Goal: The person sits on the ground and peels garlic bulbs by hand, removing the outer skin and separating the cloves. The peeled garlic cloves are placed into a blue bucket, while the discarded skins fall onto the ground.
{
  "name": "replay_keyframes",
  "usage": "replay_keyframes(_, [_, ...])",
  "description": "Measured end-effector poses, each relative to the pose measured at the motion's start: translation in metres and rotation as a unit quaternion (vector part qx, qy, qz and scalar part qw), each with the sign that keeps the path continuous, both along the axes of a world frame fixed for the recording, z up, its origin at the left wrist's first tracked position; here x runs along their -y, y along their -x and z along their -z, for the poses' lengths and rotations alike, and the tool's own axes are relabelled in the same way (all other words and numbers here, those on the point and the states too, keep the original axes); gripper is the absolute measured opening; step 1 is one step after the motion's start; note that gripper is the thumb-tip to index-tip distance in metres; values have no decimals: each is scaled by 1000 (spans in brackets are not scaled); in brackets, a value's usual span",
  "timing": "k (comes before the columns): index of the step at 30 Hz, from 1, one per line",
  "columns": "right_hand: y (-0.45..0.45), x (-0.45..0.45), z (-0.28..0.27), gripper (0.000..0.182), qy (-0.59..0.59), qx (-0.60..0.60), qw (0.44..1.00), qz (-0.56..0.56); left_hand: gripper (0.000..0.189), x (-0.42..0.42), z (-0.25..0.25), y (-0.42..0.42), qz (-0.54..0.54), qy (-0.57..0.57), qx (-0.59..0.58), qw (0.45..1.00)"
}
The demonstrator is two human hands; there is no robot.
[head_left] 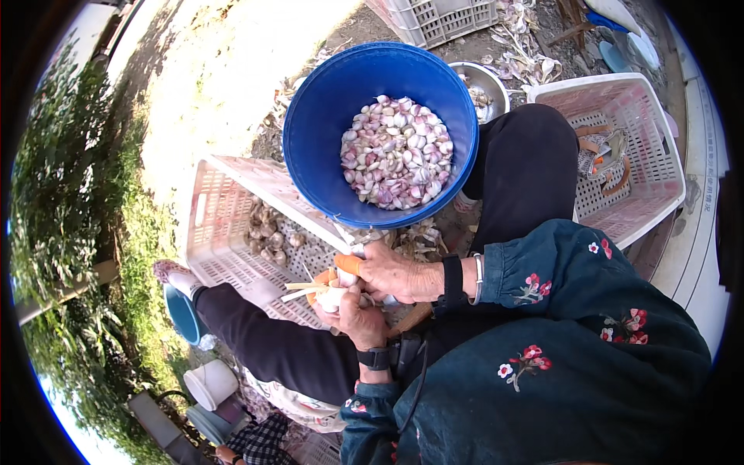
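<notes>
Garlic with pale dry stalks (330,296) is held between my two hands, low in front of me. My left hand (357,319) grips it from below, thumb on top. My right hand (395,273), with an orange cover on one fingertip, closes on its upper side; its other fingers are partly hidden. Just beyond the hands stands a blue plastic bucket (314,116) with many loose pinkish-white garlic cloves (398,154) inside. To the left, a tilted white plastic crate (221,203) holds whole garlic bulbs (270,235).
Another crate (645,174) at right holds a bag with brown handles (610,154). A metal bowl (494,87) sits behind the blue bucket, near a further crate (442,23). Garlic skins (523,58) litter the ground. A white bucket (211,383) and part of another person (261,442) are at lower left.
</notes>
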State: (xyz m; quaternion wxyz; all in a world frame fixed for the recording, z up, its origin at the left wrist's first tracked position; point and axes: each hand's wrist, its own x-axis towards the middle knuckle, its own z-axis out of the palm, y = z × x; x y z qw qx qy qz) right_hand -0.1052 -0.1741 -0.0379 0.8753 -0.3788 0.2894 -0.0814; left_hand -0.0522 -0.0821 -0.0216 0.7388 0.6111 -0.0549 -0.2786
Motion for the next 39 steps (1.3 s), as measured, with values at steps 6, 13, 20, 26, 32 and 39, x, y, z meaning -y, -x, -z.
replay_keyframes(6, [7,27,-26,34,203,-32,969,-136,45,0,-18,-9,54,-6,51,997])
replay_keyframes(13, [9,23,-41,28,40,76,996,-36,46,0,-22,-14,55,47,14,997])
replay_keyframes(20, [7,19,-26,22,-240,105,965,-9,35,9,-15,-10,10,58,45,997])
replay_keyframes(26, [2,10,-14,24,-451,174,874,56,48,13,-31,-16,60,80,-48,994])
replay_keyframes(32, [7,22,-26,26,-440,205,874,-11,48,11,-42,-20,13,112,-39,993])
replay_keyframes(39, [11,26,-39,30,-357,213,909,-34,55,-4,-48,-39,-78,91,3,993])
